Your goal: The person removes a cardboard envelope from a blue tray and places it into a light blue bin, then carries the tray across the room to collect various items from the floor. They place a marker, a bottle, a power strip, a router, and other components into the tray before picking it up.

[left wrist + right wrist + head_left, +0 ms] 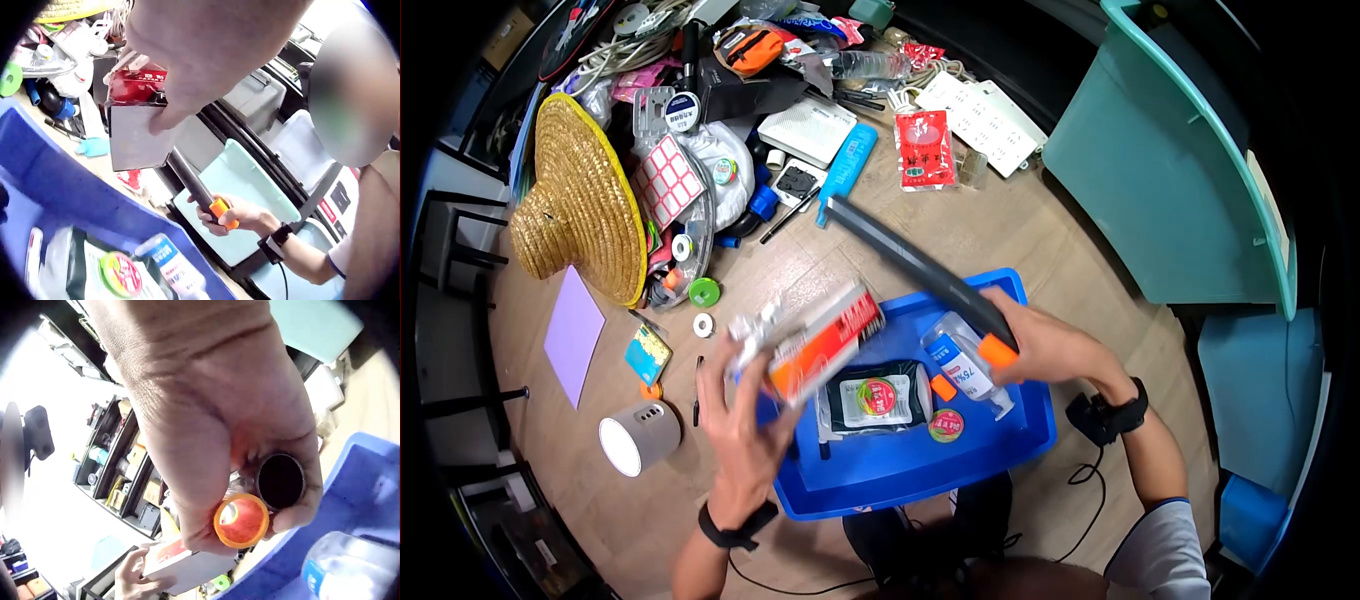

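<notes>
My left hand grips an orange, red and white cardboard box, tilted above the left part of a blue tub. Its white end panel faces the left wrist view, and crinkled clear plastic shows blurred by the fingers. Across the tub, my right hand holds a long dark grey tube by its lower end. Beside that end sits a short orange tube, held in the same hand. Below lie a 75% sanitizer pump bottle, a dark-and-white packet and a round pink-green disc.
A straw hat and piled clutter lie at far left. Beyond the tub are a red packet, a blue strip and white power strips. A teal bin stands right; a white cylinder lies left.
</notes>
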{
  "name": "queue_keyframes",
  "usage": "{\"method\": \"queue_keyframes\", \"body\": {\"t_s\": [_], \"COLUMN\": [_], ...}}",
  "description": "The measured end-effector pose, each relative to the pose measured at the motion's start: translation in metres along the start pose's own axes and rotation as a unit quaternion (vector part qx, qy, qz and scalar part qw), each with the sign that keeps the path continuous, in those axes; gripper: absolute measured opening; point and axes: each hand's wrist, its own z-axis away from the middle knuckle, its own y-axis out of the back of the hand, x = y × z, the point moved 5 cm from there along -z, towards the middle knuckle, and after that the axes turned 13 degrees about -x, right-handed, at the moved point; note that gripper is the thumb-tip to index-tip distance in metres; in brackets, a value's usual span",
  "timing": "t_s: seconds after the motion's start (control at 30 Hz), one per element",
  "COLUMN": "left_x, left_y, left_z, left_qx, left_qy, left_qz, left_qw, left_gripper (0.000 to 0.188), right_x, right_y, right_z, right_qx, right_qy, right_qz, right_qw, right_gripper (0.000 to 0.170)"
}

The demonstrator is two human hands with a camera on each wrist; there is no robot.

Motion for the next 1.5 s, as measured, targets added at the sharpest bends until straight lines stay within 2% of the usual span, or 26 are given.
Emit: {"method": "queue_keyframes", "body": {"t_s": [0.07,0.13,0.2,0.27,0.33,0.37,0.4,0.53,0.6,0.63,0.67,0.73,0.77,0.8,0.87,0.9,0.93,1.0,1.03,1.07,1.13,1.17,1.2,1.27,1.3,1.5], "left_x": [0.009,0.015,0.019,0.022,0.023,0.025,0.027,0.023,0.018,0.015,0.009,0.002,-0.002,-0.003,-0.014,-0.018,-0.017,-0.015,-0.015,-0.019,-0.041,-0.043,-0.048,-0.066,-0.064,-0.067], "left_y": [-0.004,-0.012,-0.024,-0.038,-0.048,-0.052,-0.054,-0.065,-0.065,-0.067,-0.069,-0.076,-0.075,-0.074,-0.074,-0.074,-0.073,-0.061,-0.054,-0.059,-0.059,-0.058,-0.064,-0.089,-0.096,-0.100], "left_z": [0.036,0.074,0.109,0.139,0.157,0.163,0.168,0.173,0.170,0.171,0.172,0.175,0.175,0.175,0.177,0.181,0.179,0.176,0.173,0.171,0.174,0.166,0.168,0.170,0.169,0.138], "left_qx": [-0.037,-0.070,-0.079,-0.100,-0.126,-0.146,-0.144,-0.149,-0.180,-0.195,-0.189,-0.217,-0.235,-0.229,-0.223,-0.224,-0.219,-0.219,-0.230,-0.222,-0.098,-0.086,-0.084,-0.104,-0.107,-0.066], "left_qy": [-0.015,-0.059,-0.079,-0.096,-0.096,-0.081,-0.082,-0.068,-0.065,-0.073,-0.079,-0.101,-0.087,-0.092,-0.033,-0.032,-0.037,-0.024,-0.017,-0.019,0.165,0.211,0.210,0.284,0.287,0.255], "left_qz": [0.005,-0.008,-0.012,0.016,0.075,0.122,0.123,0.162,0.153,0.150,0.148,0.097,0.096,0.095,0.121,0.103,0.102,0.095,0.072,0.068,0.078,0.076,0.076,0.165,0.216,0.189], "left_qw": [0.999,0.996,0.994,0.990,0.984,0.978,0.978,0.973,0.970,0.967,0.968,0.966,0.963,0.964,0.967,0.969,0.970,0.971,0.970,0.972,0.978,0.971,0.971,0.939,0.927,0.946], "left_gripper": [0.066,0.062,0.046,0.038,0.036,0.041,0.041,0.049,0.048,0.050,0.050,0.051,0.061,0.061,0.061,0.064,0.064,0.066,0.070,0.070,0.071,0.065,0.065,0.056,0.051,0.046], "right_x": [0.012,0.024,0.036,0.041,0.053,0.054,0.057,0.053,0.049,0.050,0.047,0.031,0.026,0.025,0.024,0.020,0.021,0.038,0.051,0.056,0.077,0.072,0.077,0.104,0.107,0.112], "right_y": [-0.018,-0.033,-0.052,-0.073,-0.094,-0.100,-0.107,-0.120,-0.127,-0.133,-0.134,-0.133,-0.132,-0.128,-0.114,-0.100,-0.089,-0.059,-0.052,-0.048,-0.044,-0.044,-0.045,-0.045,-0.044,-0.025], "right_z": [0.014,0.021,0.025,0.029,0.021,0.018,0.014,0.008,0.010,0.010,0.012,0.022,0.025,0.022,0.020,0.023,0.020,0.018,0.014,0.011,0.006,0.010,0.010,-0.004,-0.003,-0.001], "right_qx": [-0.017,-0.039,-0.103,-0.112,-0.098,-0.102,-0.100,-0.053,-0.012,-0.003,0.005,0.043,0.050,0.055,0.127,0.189,0.194,0.383,0.409,0.415,0.385,0.405,0.407,0.306,0.310,0.370], "right_qy": [0.024,0.000,-0.056,-0.042,0.078,0.084,0.082,0.089,0.131,0.133,0.132,0.186,0.177,0.177,0.188,0.184,0.185,0.077,0.023,0.028,-0.081,-0.084,-0.083,-0.181,-0.180,-0.089], "right_qz": [0.107,0.113,0.145,0.157,0.189,0.195,0.196,0.212,0.285,0.345,0.349,0.362,0.342,0.346,0.310,0.294,0.298,0.330,0.338,0.341,0.261,0.297,0.298,0.284,0.288,0.288], "right_qw": [0.994,0.993,0.982,0.980,0.974,0.972,0.972,0.972,0.949,0.929,0.928,0.912,0.921,0.920,0.923,0.919,0.916,0.859,0.847,0.843,0.881,0.860,0.859,0.890,0.888,0.879], "right_gripper": [0.081,0.082,0.084,0.079,0.069,0.061,0.061,0.069,0.077,0.080,0.080,0.071,0.064,0.064,0.053,0.045,0.045,0.048,0.054,0.054,0.061,0.062,0.062,0.065,0.065,0.070]}}
